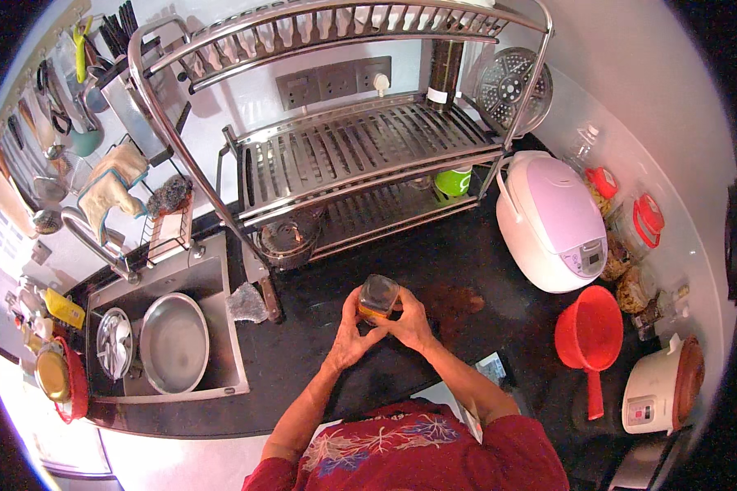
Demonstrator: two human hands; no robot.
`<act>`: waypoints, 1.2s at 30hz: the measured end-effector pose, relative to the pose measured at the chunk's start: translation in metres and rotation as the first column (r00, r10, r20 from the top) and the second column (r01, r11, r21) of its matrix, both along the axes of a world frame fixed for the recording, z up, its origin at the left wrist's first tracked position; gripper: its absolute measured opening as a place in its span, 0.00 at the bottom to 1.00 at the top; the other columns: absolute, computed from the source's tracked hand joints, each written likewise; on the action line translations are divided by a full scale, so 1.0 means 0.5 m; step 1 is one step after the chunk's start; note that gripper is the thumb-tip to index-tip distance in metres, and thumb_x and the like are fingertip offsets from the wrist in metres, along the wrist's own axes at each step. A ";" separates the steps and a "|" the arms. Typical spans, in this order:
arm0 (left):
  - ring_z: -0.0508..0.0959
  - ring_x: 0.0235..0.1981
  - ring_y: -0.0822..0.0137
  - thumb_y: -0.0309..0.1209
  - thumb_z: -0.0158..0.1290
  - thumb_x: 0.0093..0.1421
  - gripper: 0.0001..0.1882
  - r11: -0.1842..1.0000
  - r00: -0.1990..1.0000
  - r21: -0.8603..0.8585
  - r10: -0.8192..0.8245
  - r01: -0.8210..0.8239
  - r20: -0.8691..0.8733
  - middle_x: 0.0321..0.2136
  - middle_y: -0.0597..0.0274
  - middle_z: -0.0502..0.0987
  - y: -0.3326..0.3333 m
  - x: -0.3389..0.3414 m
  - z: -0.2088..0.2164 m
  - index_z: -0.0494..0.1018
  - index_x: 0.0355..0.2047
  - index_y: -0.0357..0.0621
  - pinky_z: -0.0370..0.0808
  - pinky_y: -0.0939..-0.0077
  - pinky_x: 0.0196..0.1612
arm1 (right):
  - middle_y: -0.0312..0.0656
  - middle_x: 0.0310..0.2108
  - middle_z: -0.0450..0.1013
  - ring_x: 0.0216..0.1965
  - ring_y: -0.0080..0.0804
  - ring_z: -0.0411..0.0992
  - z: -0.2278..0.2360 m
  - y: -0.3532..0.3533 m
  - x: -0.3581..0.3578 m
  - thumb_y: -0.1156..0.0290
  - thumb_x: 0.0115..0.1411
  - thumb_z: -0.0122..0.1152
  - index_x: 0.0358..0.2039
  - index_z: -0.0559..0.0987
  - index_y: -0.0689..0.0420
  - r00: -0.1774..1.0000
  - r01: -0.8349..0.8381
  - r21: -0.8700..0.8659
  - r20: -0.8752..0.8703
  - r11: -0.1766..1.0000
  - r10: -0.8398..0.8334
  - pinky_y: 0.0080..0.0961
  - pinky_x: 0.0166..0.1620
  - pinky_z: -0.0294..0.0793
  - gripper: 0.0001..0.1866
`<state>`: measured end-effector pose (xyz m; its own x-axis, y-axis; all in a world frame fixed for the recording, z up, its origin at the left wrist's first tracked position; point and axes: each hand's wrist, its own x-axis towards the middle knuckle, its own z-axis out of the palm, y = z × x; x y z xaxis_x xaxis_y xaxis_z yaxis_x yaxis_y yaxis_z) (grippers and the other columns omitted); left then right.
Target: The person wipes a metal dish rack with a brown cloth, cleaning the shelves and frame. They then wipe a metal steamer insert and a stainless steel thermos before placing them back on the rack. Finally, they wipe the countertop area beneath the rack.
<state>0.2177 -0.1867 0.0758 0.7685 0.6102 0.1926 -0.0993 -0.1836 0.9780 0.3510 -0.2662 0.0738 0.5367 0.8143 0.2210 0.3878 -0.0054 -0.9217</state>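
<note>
Above the dark countertop [319,385] I hold a small squarish jar [379,290] between both hands. Its upper part looks clear or greyish, and something orange shows low in it. My left hand [354,331] closes on the jar's left side. From the right, my right hand [409,321] grips it too, and the fingertips of both hands come close together beneath it. A reddish-brown smear [465,303] lies on the counter just right of my right hand.
A metal dish rack [360,155] stands behind. Left is a sink [229,360] with a steel basin [174,344]; a grey cloth [247,303] and a cleaver [266,295] lie beside it. Right are a pink-and-white rice cooker [549,221], a red dipper [590,327] and a smaller cooker [651,393].
</note>
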 end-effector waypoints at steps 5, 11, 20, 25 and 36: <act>0.67 0.53 0.60 0.35 0.65 0.47 0.48 0.983 0.996 -0.164 0.090 -0.087 0.015 0.53 0.52 0.63 -0.011 0.010 0.008 0.47 0.61 0.42 0.66 0.65 0.55 | 0.49 0.43 0.69 0.47 0.50 0.67 -0.026 0.000 -0.017 0.63 0.41 0.70 0.47 0.69 0.57 0.992 0.026 -0.039 0.122 0.999 -0.021 0.39 0.49 0.67 0.32; 0.70 0.49 0.64 0.30 0.65 0.46 0.42 0.982 0.988 -0.116 0.151 -0.149 0.009 0.49 0.56 0.67 0.001 0.019 -0.008 0.53 0.57 0.41 0.69 0.68 0.52 | 0.53 0.49 0.63 0.53 0.52 0.61 -0.008 -0.013 -0.016 0.65 0.42 0.69 0.50 0.65 0.61 0.964 -0.094 -0.074 0.242 0.993 0.109 0.39 0.54 0.61 0.35; 0.70 0.49 0.65 0.26 0.65 0.45 0.42 0.981 0.993 -0.156 0.116 -0.118 -0.022 0.49 0.56 0.67 -0.009 0.010 0.005 0.54 0.57 0.43 0.71 0.69 0.51 | 0.48 0.47 0.67 0.48 0.44 0.66 0.057 -0.056 0.147 0.75 0.48 0.61 0.45 0.71 0.60 0.876 0.070 0.084 0.471 0.994 -0.102 0.32 0.50 0.66 0.21; 0.73 0.46 0.64 0.29 0.67 0.42 0.42 0.967 0.962 0.009 0.256 -0.256 -0.096 0.46 0.55 0.70 -0.017 0.010 -0.013 0.56 0.55 0.41 0.72 0.69 0.48 | 0.55 0.47 0.64 0.48 0.51 0.64 0.012 0.068 0.347 0.68 0.49 0.63 0.49 0.65 0.68 0.836 0.436 0.135 0.305 0.890 -0.456 0.38 0.51 0.63 0.29; 0.72 0.46 0.66 0.26 0.66 0.43 0.38 0.856 0.855 -0.028 0.513 -0.516 -0.084 0.45 0.58 0.70 0.002 -0.063 0.007 0.58 0.53 0.41 0.70 0.70 0.49 | 0.51 0.55 0.61 0.54 0.49 0.61 0.024 0.282 0.545 0.52 0.35 0.75 0.61 0.52 0.60 0.522 0.806 0.081 0.369 0.586 -0.769 0.45 0.50 0.66 0.57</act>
